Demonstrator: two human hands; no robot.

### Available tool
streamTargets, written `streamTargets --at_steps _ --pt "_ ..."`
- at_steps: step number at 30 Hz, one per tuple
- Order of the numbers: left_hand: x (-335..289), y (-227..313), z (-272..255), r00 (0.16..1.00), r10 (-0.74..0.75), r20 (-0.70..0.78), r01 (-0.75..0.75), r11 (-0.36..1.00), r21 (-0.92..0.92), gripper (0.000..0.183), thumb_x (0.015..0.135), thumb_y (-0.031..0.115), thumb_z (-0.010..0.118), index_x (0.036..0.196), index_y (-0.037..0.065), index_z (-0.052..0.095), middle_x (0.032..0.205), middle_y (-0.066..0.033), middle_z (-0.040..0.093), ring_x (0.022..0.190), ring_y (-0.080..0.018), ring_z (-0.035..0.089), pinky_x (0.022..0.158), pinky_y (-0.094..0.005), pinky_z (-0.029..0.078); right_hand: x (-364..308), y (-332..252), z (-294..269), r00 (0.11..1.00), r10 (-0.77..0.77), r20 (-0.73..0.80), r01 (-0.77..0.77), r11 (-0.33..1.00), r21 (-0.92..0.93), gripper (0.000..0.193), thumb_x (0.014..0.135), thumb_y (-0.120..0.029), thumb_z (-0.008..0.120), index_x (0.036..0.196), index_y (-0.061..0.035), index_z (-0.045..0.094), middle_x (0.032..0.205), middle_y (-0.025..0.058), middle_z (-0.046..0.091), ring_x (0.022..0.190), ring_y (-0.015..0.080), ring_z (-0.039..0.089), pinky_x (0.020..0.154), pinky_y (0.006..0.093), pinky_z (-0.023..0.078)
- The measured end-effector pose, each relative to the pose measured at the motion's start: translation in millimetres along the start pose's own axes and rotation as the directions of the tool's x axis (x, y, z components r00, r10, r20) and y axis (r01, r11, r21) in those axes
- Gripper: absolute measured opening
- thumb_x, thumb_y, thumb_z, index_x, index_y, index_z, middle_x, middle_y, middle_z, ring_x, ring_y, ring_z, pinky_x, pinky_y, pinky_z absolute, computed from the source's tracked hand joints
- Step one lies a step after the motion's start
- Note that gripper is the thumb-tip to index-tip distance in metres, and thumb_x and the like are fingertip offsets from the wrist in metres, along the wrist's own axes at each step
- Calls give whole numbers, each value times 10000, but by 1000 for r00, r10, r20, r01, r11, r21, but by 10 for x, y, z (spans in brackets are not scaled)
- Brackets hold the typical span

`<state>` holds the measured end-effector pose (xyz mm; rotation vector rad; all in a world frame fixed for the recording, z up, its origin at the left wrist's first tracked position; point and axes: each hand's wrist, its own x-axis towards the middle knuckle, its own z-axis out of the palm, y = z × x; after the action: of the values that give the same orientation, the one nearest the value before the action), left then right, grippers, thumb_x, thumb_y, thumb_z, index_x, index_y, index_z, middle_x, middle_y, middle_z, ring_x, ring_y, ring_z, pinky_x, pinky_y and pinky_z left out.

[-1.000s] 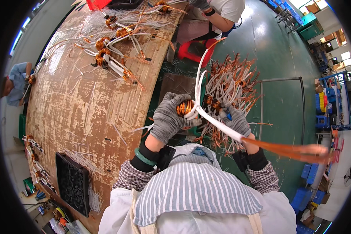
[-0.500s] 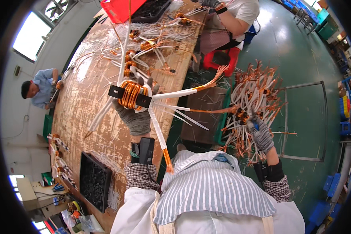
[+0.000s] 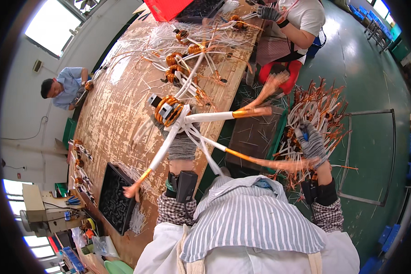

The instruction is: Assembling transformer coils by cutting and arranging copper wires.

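Observation:
In a grey knit glove, my left hand (image 3: 181,147) grips a copper coil (image 3: 169,112) from below, over the table's near edge; the coil hides most of its fingers. A dark clip with a pale face sits across the windings. White-sleeved leads (image 3: 208,117) spread from the coil, their frayed copper ends blurred by motion. My right hand (image 3: 313,145), also gloved, is closed at the near side of a heap of wired coils (image 3: 322,107). Something small and blue shows between its fingers; its kind is hidden. One blurred copper lead end passes close to the right wrist.
More coils (image 3: 173,73) and white offcuts lie along the wooden table (image 3: 123,132). A black tray (image 3: 116,201) of small black parts stands on the left, a red bin (image 3: 166,8) at the far end. One co-worker (image 3: 297,27) sits far right, another (image 3: 66,89) far left. A metal frame (image 3: 390,155) stands right.
The held coil has turned in my left hand, and its leads have swung, one now reaching toward the black tray. My right hand has drawn back slightly from the heap. The whole view has shifted.

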<state>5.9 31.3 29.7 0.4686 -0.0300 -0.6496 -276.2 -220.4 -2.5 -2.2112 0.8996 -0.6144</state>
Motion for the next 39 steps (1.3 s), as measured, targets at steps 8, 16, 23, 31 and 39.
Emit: streamTargets --at_steps 8,16,23,31,39 --pt "251 69 405 993 -120 -14 121 986 119 528 806 465 560 1128 52 493 1008 -149 592 872 -257 608 770 -405 522 626 -907 -983 926 -339 -165 278 909 -309 272 735 -163 648 951 -20 564 872 136 600 791 250 600 692 325 481" --pt "133 39 691 976 -209 -54 214 967 137 502 813 433 569 1128 51 489 1002 -143 595 856 -246 615 738 -395 538 735 -2102 -318 520 -780 347 749 221 -624 267 729 -238 544 921 -56 579 904 104 560 892 262 526 813 392 383" --pt "100 -28 851 986 -166 -27 168 969 179 458 797 378 618 1115 73 494 974 -122 600 803 -240 624 665 -371 564 724 -2214 -101 496 -781 379 722 129 -680 270 726 -206 514 927 -40 581 898 126 561 894 273 520 828 428 369" --pt "45 -194 916 988 -141 -67 143 989 28 342 806 261 631 1066 70 518 927 -89 612 792 -206 629 647 -324 557 594 -2050 -61 610 -735 296 644 242 -725 317 698 -253 539 934 -44 572 877 131 540 868 300 509 838 447 363" --pt "10 -415 1018 987 -101 -121 118 982 147 355 778 251 669 1044 58 533 941 -91 606 831 -201 619 667 -323 557 484 -1855 0 661 -714 231 568 275 -776 376 702 -262 555 997 -29 579 910 158 547 896 315 512 861 469 358"
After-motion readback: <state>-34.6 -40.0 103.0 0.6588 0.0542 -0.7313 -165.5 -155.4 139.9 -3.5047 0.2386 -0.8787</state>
